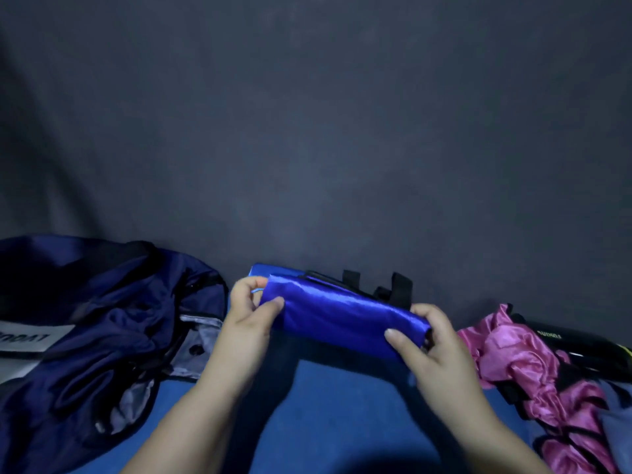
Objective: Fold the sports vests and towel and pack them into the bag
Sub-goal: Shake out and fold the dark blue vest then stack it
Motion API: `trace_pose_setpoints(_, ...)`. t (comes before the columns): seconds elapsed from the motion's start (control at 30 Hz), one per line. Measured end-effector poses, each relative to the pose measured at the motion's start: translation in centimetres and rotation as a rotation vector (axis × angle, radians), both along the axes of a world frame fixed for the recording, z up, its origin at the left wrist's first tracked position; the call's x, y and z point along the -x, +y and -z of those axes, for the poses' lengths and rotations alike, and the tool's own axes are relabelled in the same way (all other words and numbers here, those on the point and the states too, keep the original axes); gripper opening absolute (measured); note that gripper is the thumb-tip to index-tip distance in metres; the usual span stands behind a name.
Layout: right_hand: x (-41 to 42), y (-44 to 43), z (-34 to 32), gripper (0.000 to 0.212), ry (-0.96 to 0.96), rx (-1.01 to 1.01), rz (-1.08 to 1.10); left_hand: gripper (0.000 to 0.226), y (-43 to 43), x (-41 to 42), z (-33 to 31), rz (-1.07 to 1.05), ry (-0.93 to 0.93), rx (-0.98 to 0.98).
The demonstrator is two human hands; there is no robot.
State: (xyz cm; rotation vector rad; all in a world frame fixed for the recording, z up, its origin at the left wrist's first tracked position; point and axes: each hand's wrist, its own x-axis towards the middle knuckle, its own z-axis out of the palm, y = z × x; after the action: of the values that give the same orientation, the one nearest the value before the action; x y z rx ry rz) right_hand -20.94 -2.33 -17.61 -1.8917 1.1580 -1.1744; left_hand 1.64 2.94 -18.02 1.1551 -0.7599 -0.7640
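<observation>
A shiny blue sports vest (pixel 337 318), folded into a narrow bundle with black straps sticking up behind it, is held above the blue surface. My left hand (pixel 248 314) pinches its left end between thumb and fingers. My right hand (pixel 429 340) grips its right end, with the thumb on top. A dark navy bag (pixel 92 336) lies slumped and open at the left, a white label on its side. A crumpled pink vest (pixel 533 367) with black trim lies at the right.
A blue cloth surface (pixel 328 412) lies under my arms. A dark grey backdrop (pixel 314 131) fills the upper view. A black object with yellow lettering (pixel 567 340) lies behind the pink vest, and grey fabric (pixel 615 429) shows at the right edge.
</observation>
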Motion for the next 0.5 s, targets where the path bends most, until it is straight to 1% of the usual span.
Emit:
trace_pose_setpoints(0.07,-1.7,-1.9,-0.7,0.025,0.007,0.06,-0.01,0.018,-1.3,-1.3,-0.9,-0.043,-0.008,0.046)
trace_pose_setpoints(0.13,-3.5,-4.0,-1.0,0.025,0.015,0.085,-0.001,0.016,-2.9,-2.9,-1.4,-0.055,-0.086,0.012)
trace_pose_setpoints(0.2,-5.2,-6.0,-0.7,0.025,0.029,0.068,0.022,0.018,-4.6,-4.5,-1.1,-0.102,-0.174,-0.042)
trace_pose_setpoints(0.27,-6.8,-7.7,0.2,0.029,0.055,0.053,0.056,0.02,-6.2,-5.9,-0.1,-0.175,-0.311,-0.123)
trace_pose_setpoints(0.33,-8.1,-8.9,1.4,0.036,0.13,0.018,0.104,0.024,-7.4,-6.6,1.3,-0.227,-0.451,-0.252)
trace_pose_setpoints(0.37,-8.7,-9.2,2.0,0.041,0.186,0.01,0.144,0.028,-7.8,-6.9,2.2,-0.247,-0.483,-0.302)
trace_pose_setpoints(0.4,-9.0,-9.5,2.6,0.045,0.246,0.042,0.197,0.031,-8.0,-7.0,3.0,-0.267,-0.499,-0.32)
trace_pose_setpoints(0.43,-9.3,-9.8,3.2,0.05,0.3,0.123,0.257,0.033,-8.3,-7.0,3.8,-0.298,-0.521,-0.303)
trace_pose_setpoints(0.5,-9.9,-10.4,4.1,0.056,0.395,0.356,0.366,0.036,-8.8,-7.3,5.1,-0.354,-0.589,-0.223)
